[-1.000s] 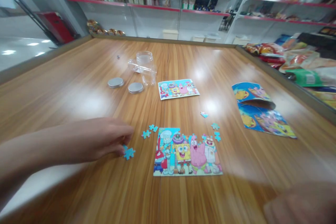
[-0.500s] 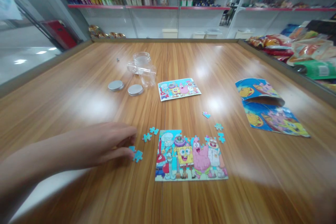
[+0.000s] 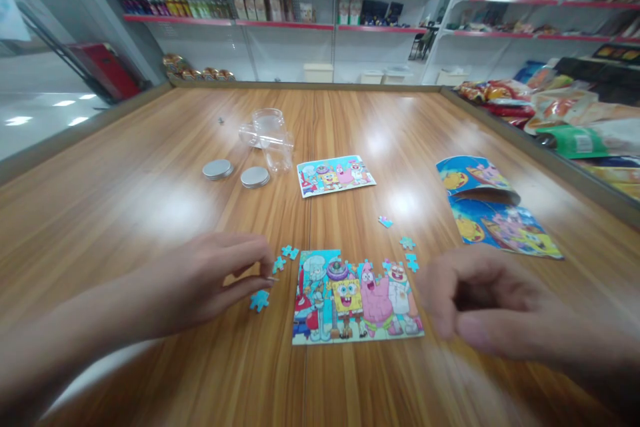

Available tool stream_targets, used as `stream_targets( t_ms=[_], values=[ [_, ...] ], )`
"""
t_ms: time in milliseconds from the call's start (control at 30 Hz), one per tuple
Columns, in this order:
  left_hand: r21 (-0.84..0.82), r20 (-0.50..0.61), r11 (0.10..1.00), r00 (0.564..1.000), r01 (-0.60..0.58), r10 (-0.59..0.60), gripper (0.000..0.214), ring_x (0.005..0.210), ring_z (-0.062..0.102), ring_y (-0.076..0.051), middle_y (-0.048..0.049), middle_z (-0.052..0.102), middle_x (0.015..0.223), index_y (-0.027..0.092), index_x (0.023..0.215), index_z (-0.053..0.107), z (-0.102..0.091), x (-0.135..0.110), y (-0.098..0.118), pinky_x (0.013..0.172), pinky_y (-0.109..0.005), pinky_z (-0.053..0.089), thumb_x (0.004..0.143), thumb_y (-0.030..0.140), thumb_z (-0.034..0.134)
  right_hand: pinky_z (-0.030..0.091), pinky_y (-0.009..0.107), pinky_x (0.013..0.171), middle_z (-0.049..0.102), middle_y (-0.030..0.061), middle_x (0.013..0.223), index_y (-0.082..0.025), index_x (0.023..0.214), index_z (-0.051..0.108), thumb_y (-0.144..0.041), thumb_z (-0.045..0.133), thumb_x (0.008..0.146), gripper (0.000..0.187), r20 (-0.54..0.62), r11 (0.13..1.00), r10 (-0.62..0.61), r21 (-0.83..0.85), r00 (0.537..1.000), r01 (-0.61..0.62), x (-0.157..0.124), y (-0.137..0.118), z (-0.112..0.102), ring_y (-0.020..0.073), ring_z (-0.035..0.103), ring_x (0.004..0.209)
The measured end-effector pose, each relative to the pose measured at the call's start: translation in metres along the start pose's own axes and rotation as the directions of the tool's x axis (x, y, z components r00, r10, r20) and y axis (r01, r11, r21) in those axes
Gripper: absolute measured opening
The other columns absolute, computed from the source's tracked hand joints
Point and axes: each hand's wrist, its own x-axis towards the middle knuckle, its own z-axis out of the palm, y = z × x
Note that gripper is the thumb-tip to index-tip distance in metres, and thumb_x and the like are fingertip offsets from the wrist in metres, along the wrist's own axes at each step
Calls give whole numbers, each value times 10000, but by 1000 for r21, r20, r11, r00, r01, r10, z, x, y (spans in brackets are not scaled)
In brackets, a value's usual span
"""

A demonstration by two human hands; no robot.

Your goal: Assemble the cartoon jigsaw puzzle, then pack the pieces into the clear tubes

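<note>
My left hand (image 3: 225, 273) is closed in a pinch, with a small puzzle piece (image 3: 273, 278) edge-on between thumb and fingertips. Just below lies a loose blue puzzle piece (image 3: 259, 301). To the right is a partly assembled cartoon jigsaw puzzle (image 3: 357, 300), its top edge uneven with gaps. My right hand (image 3: 485, 300) hovers beside the puzzle's right edge, slightly blurred, fingers loosely curled and the thumb apart; nothing shows in it. More loose pieces lie at the puzzle's upper left (image 3: 289, 252) and upper right (image 3: 411, 262), with another piece (image 3: 385, 221) farther back.
Behind the puzzle lies a picture card (image 3: 335, 177). Two silvery lids (image 3: 255, 177) and clear plastic jars (image 3: 270, 137) stand at the back left. A curled blue printed sheet (image 3: 500, 213) lies on the right. Packaged goods (image 3: 565, 113) sit beyond the table's right edge.
My right hand has come in from the lower right to beside the puzzle. My left hand has picked up one of the two blue pieces and shifted slightly right.
</note>
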Motion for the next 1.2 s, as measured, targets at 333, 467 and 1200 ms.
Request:
stream_targets(
  t_ms=[333, 467, 1200],
  values=[
    [-56, -106, 941, 939, -334, 327, 363, 910, 649, -159, -25, 712, 971, 219, 1032, 644, 36, 21, 83, 861, -261, 557, 1061, 203, 283, 463, 264, 655, 709, 68, 897, -180, 905, 628, -240, 563, 948, 98, 55, 975, -167, -139, 984, 173, 34, -21, 62, 162, 630, 771],
    [91, -156, 960, 949, -264, 276, 320, 1155, 626, -206, -79, 664, 1254, 199, 1311, 554, 37, 21, 64, 1024, -339, 528, 996, 248, 524, 456, 273, 703, 690, 51, 855, -179, 913, 661, -155, 522, 954, 147, -99, 974, -121, -202, 988, 99, 42, -6, 39, 154, 619, 785],
    [165, 131, 924, 936, -345, 327, 609, 1411, 464, -251, 13, 458, 1555, 333, 1494, 432, 29, 15, 31, 1207, -430, 381, 922, 252, 624, 415, 250, 600, 689, 29, 728, -167, 784, 723, -192, 666, 853, 93, -169, 951, 181, -221, 969, -216, 53, 44, -3, 115, 572, 642]
  ],
)
